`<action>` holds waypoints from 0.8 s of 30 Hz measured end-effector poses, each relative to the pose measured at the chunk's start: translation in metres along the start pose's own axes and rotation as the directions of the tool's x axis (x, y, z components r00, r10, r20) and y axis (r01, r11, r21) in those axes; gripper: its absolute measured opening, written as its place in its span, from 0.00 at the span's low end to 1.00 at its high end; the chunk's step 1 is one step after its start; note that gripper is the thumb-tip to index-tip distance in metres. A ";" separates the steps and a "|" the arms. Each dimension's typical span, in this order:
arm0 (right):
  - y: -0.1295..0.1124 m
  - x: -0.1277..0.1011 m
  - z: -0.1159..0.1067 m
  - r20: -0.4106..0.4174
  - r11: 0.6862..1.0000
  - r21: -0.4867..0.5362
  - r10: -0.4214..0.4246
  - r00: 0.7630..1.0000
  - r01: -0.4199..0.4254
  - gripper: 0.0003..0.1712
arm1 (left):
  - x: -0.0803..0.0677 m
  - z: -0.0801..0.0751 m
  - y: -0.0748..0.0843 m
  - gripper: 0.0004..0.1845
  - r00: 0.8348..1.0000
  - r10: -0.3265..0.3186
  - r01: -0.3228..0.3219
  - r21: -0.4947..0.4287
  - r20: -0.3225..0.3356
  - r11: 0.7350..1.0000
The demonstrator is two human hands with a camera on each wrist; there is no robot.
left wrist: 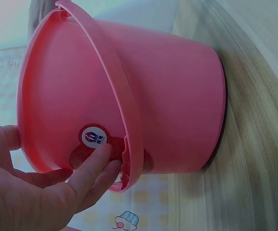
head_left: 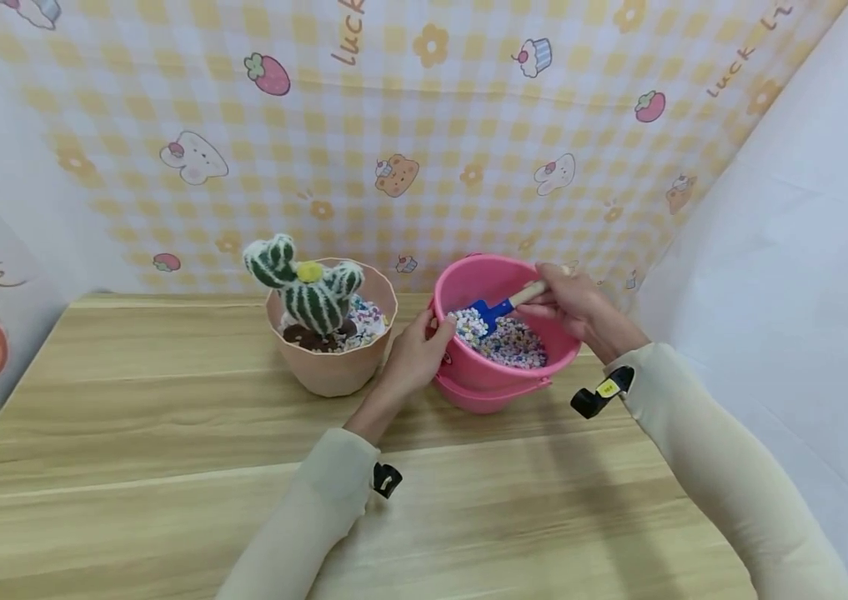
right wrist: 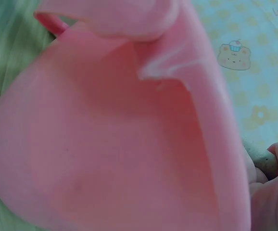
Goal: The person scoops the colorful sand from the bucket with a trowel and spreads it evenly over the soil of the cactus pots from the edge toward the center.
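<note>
A pink bucket (head_left: 479,279) stands on the table, holding small multicoloured pebbles (head_left: 519,343). My left hand (head_left: 416,358) grips its left rim; in the left wrist view, that hand's fingers lie against the outer wall by a red sticker (left wrist: 93,136), thumb at the rim. With my right hand (head_left: 581,304) I hold a small shovel (head_left: 494,312) by its wooden handle. Its blue blade carries a heap of pebbles (head_left: 471,325) inside the bucket, near the left rim. In the right wrist view the bucket wall hides the blade; only the handle end (right wrist: 266,161) shows.
Left of the bucket stands a peach-coloured pot (head_left: 333,372) with a knitted green-and-white cactus (head_left: 314,302) and colourful pebbles around its base. Behind them hangs a yellow checked cloth (head_left: 363,208). A white wall (head_left: 784,275) rises at the right. The wooden table (head_left: 168,417) lies beneath.
</note>
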State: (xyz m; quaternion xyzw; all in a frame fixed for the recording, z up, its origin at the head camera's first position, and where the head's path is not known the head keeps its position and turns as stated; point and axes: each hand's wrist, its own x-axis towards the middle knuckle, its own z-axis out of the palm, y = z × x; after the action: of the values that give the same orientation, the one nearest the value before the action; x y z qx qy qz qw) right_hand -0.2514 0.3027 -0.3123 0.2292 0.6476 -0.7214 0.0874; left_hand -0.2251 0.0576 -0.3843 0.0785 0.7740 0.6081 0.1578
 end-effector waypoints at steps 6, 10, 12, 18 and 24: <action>-0.002 -0.004 -0.005 0.023 0.999 0.045 0.012 1.000 -0.013 0.21 | 0.001 0.000 -0.001 0.31 1.000 0.004 -0.004 -0.006 0.009 1.000; -0.003 -0.008 -0.008 0.052 0.997 0.078 0.018 0.998 -0.022 0.19 | 0.001 0.000 -0.001 0.32 1.000 0.004 -0.004 -0.009 0.015 1.000; -0.002 -0.009 -0.008 0.068 0.995 0.094 0.014 0.998 -0.020 0.20 | 0.000 -0.001 -0.001 0.32 1.000 0.005 -0.005 -0.010 0.017 1.000; -0.004 -0.011 -0.011 0.097 0.991 0.130 0.006 0.995 -0.019 0.21 | 0.002 -0.002 -0.001 0.32 1.000 0.014 -0.013 -0.010 0.023 1.000; -0.004 -0.013 -0.013 0.089 0.989 0.140 0.035 0.995 -0.047 0.19 | 0.001 -0.002 -0.003 0.31 1.000 0.012 -0.012 -0.010 0.027 1.000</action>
State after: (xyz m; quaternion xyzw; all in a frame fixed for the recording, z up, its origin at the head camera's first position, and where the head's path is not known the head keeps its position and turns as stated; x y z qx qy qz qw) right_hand -0.2392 0.3142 -0.3034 0.2165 0.5855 -0.7729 0.1136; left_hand -0.2264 0.0555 -0.3873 0.0906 0.7684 0.6117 0.1651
